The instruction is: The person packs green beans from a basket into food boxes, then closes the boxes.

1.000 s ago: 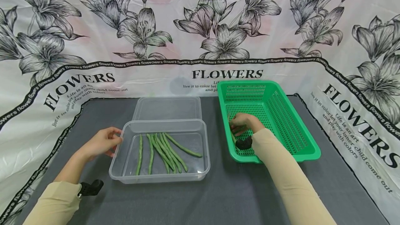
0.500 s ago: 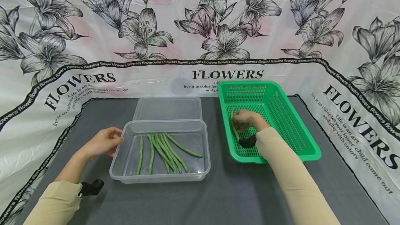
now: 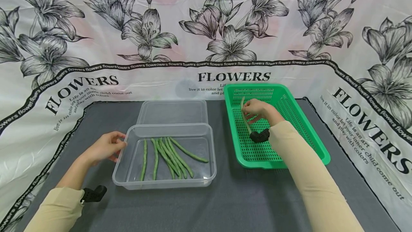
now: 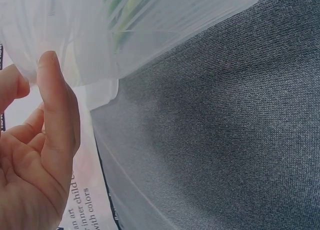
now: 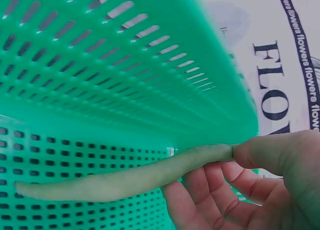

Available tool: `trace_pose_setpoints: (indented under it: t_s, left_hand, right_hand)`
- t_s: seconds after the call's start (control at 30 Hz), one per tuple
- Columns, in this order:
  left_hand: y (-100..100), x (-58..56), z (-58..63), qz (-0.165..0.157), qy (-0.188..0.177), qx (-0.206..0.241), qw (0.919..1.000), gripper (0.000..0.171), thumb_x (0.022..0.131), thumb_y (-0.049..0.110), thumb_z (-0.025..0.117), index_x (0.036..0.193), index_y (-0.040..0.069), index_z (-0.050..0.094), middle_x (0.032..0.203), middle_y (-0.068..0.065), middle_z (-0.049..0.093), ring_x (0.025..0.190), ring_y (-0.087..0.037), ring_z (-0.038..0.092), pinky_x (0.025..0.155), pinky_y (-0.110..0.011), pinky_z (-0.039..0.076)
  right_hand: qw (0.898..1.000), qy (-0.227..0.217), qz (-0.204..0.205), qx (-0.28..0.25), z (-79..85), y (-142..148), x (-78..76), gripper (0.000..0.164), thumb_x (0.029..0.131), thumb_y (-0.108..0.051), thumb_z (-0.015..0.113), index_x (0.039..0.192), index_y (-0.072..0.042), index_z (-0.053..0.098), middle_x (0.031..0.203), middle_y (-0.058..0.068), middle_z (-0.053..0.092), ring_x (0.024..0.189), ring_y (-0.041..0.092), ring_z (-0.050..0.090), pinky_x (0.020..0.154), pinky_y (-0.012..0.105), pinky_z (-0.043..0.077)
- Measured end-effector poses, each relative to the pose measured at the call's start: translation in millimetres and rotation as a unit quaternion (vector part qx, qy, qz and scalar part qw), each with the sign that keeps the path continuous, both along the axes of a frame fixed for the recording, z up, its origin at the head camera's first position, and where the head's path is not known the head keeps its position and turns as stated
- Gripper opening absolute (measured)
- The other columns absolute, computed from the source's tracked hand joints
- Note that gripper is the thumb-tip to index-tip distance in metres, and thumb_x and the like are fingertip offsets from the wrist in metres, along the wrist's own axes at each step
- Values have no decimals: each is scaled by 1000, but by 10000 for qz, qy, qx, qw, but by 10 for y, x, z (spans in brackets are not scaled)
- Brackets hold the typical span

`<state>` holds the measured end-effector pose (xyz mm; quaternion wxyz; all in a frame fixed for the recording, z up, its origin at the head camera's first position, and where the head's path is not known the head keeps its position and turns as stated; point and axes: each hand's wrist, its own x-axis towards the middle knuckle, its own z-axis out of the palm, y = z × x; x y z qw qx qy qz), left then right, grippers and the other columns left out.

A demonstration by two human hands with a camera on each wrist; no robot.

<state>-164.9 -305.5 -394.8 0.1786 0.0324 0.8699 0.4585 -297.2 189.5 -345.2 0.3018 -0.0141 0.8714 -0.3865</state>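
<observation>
My left hand (image 3: 107, 146) is at the left rim of a clear plastic box (image 3: 167, 184), and thumb and forefinger pinch that rim in the left wrist view. Inside the box several green beans (image 3: 172, 155) lie on the bottom, most of them in a loose bundle. Over the green basket (image 3: 236, 149), my right hand (image 3: 259, 111) pinches one pale green bean (image 5: 110, 184) near one end, between thumb and fingers. The rest of this bean hangs away from the fingers, along the basket's left side. No other bean shows inside the basket.
Behind the box lies a clear lid (image 3: 173, 112) on the grey cloth (image 3: 222, 203). The basket stands to the right of the box, with a strip of cloth between them. A flower-printed sheet (image 3: 161, 80) rises behind and along both sides.
My right hand has moved up and slightly right, from low at the basket's left side, bringing the bean with it. The left hand and the box have not moved.
</observation>
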Motion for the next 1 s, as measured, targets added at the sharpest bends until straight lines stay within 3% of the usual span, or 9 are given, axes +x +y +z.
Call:
trace_pose_setpoints:
  t_s: [0.2,0.4,0.6,0.77,1.0]
  left_hand:
    - [0,-3,-1,9,-4,-14,10000,44,94,15,50,129,-8,35,85,-13,54,67,-15,54,58,-35,56]
    - [2,-4,2,3,17,4,10000,44,94,14,50,129,-8,36,83,-12,53,66,-15,54,58,-35,56]
    - [3,0,-1,-12,62,48,10000,44,94,13,50,129,-9,35,81,-11,53,65,-14,53,57,-35,56]
    - [-4,-2,-11,-23,68,68,10000,45,94,14,50,129,-9,35,82,-13,53,66,-14,54,58,-35,56]
    - [-6,-5,-15,5,36,95,9999,45,94,14,50,129,-9,35,84,-13,54,67,-14,54,58,-35,56]
  right_hand:
    - [9999,160,41,49,134,-24,-16,35,99,-15,33,125,8,41,105,17,45,105,32,53,86,41,52]
    - [9996,268,75,41,280,-112,-43,37,100,-17,33,127,7,40,115,20,44,110,34,52,87,41,51]
    - [9990,438,71,75,398,-241,-45,35,99,-17,36,125,5,43,116,19,47,103,30,56,85,40,53]
    - [9985,511,156,76,440,-369,-36,37,99,-19,36,126,5,43,115,17,47,107,30,54,79,36,55]
    - [9973,642,364,-20,440,-590,10,29,98,-17,36,114,4,47,109,16,49,106,31,56,80,38,55]
